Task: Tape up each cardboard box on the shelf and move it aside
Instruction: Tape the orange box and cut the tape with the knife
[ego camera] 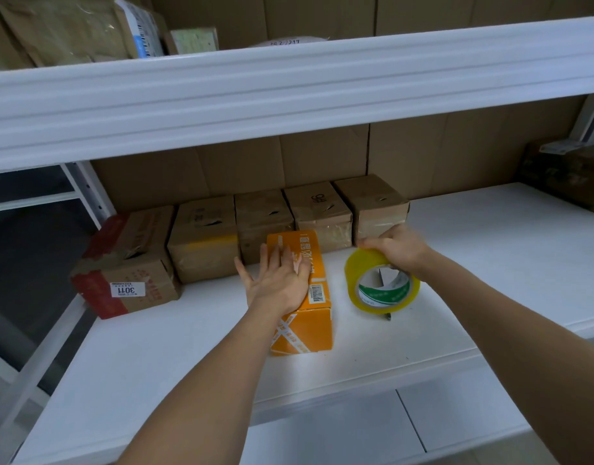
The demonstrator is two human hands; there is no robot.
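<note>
while left hand [278, 284] lies flat on orange box [309, 317], right hand [394, 245] grips tape roll [381, 286] before brown boxes [260, 223].

A row of five brown cardboard boxes [255, 229] is lining the back of the white shelf board [490, 263], blocking reach toward the cardboard backing behind. The orange printed carton [305, 317] and the yellow tape roll [383, 286] are taking up the middle, leaving a narrow gap between them. Open board is lying to the right and along the front edge, while the white upper shelf beam [289, 85] is limiting headroom above.

5 brown boxes [262, 218], 1 orange box [309, 317], 1 tape roll [383, 286]
</note>
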